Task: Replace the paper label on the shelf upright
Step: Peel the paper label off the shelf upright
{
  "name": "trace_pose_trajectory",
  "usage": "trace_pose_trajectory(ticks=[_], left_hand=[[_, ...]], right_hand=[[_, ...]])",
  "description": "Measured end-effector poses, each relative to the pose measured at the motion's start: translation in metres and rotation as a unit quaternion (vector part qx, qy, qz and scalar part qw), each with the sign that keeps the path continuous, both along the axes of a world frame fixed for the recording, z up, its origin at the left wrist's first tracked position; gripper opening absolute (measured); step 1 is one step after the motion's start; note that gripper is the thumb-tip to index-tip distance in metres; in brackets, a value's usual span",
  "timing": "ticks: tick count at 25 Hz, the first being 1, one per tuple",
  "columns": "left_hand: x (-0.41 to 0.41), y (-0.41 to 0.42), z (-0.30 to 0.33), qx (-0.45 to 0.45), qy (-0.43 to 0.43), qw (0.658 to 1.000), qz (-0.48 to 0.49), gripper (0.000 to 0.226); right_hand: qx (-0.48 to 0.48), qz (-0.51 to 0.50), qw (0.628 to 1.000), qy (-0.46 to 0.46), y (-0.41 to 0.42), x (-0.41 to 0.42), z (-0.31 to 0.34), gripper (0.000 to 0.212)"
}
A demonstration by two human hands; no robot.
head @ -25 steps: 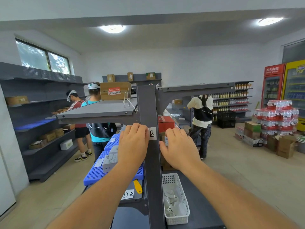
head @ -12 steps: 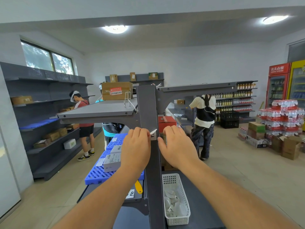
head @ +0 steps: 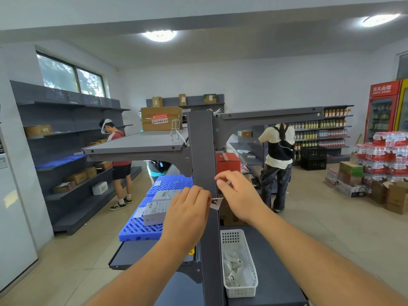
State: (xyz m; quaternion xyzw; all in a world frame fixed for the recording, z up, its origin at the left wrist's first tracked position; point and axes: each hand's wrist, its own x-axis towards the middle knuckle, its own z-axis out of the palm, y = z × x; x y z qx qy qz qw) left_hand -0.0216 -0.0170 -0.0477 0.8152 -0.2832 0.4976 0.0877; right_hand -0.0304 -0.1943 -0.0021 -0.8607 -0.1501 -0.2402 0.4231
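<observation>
The dark grey shelf upright stands straight ahead of me. The small white paper label, with a black mark on it, is off the upright's face and sticks out past its right edge. My left hand pinches the label's left end in front of the upright. My right hand hovers just right of the upright, a little higher, with thumb and fingertips pressed together. A pale sliver shows at those fingertips; I cannot tell what it is.
A white plastic basket holding loose paper labels sits on the lower shelf to the right of the upright. Blue crates with small boxes lie to the left. A cardboard box rests on the upper shelf. Two people stand in the aisles.
The label was flat on the upright a second ago. It has come off, and my left hand has carried it downward while my right hand let go of it.
</observation>
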Motion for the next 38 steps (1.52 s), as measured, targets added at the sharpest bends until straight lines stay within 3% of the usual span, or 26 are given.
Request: trace_pose_trajectory(ticks=[4, 7, 11, 14, 19, 22, 25, 31, 35, 38], left_hand=[[-0.001, -0.001, 0.004, -0.033, 0.013, 0.999, -0.010, 0.007], [0.000, -0.005, 0.006, -0.052, 0.027, 0.998, -0.015, 0.003], [-0.003, -0.011, 0.002, -0.063, 0.047, 0.995, -0.056, 0.014], [-0.008, -0.016, 0.000, -0.083, 0.100, 0.989, -0.076, 0.007], [-0.008, -0.031, 0.005, -0.255, 0.251, 0.928, -0.101, 0.013], [-0.006, -0.037, 0.007, -0.263, 0.255, 0.924, -0.105, 0.016], [-0.006, -0.039, 0.006, -0.293, 0.278, 0.906, -0.125, 0.025], [-0.001, -0.039, 0.000, -0.285, 0.293, 0.901, -0.143, 0.016], [-0.001, -0.039, 0.001, -0.266, 0.290, 0.908, -0.147, 0.016], [-0.001, -0.036, -0.003, -0.234, 0.269, 0.923, -0.147, 0.016]], right_hand=[[0.063, 0.062, 0.989, 0.117, 0.003, 0.000, -0.008, 0.029], [0.166, 0.088, 0.970, 0.156, 0.003, 0.003, -0.014, 0.023], [0.221, 0.085, 0.959, 0.157, -0.004, 0.005, -0.018, 0.009], [0.229, 0.084, 0.958, 0.151, -0.009, 0.006, -0.020, 0.007], [0.259, 0.095, 0.952, 0.133, -0.012, 0.006, -0.024, 0.007], [0.245, 0.048, 0.961, 0.120, -0.015, 0.010, -0.028, 0.007], [0.289, 0.041, 0.943, 0.157, -0.018, 0.015, -0.034, 0.006], [0.431, 0.135, 0.861, 0.234, -0.024, 0.022, -0.038, 0.011], [0.407, 0.174, 0.863, 0.242, -0.028, 0.021, -0.042, 0.013], [0.358, 0.148, 0.892, 0.235, -0.033, 0.025, -0.051, 0.010]])
